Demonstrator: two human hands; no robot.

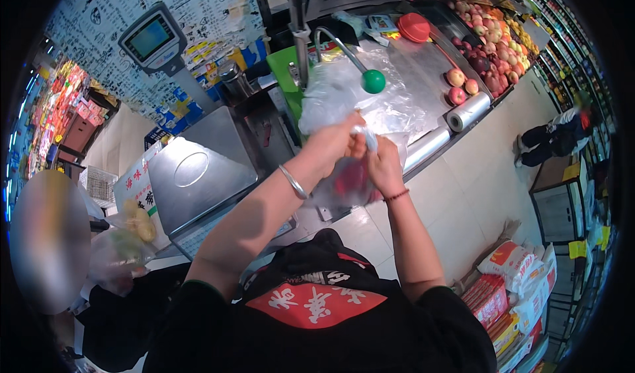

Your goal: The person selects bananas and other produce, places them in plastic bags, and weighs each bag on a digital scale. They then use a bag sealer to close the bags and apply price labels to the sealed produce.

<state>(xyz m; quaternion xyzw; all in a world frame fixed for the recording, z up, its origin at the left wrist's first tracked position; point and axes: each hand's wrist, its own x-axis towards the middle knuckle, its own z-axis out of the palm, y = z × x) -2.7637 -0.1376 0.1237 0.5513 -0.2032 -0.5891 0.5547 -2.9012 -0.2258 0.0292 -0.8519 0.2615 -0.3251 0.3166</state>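
While both hands meet over the counter, a clear plastic bag (344, 178) hangs between them with something red inside. The left hand (334, 144) is curled shut around the twisted top of the bag, fingers pressed together. The right hand (383, 164) grips the bag just below and beside it, with its fingers wrapped into the plastic; I cannot tell just how its fingertips sit. The two hands touch each other at the neck of the bag. A silver bangle (293, 182) sits on the left wrist, and a thin red string bracelet (396, 195) sits on the right wrist.

Just behind the hands, more loose clear plastic (331, 88) bunches up on the shiny metal counter (423, 68). A bent metal rod with a green ball (374, 81) on its end sticks up near it. To the left of the hands is a flat steel scale pan (195, 174), and its screen (152, 39) stands up higher on a pole.

On the right side of the counter lie two rolls of clear bags (466, 111), and next to them are a few red apples (462, 87). More fruit fills the bins behind. A red round lid (414, 27) rests farther back.

Down on the left, another person's hand holds a bag of yellow-green fruit (129, 237). Far off on the right, a person (552, 138) stands in the shop aisle. Bright packets (512, 287) are stacked by the floor, low on the right.
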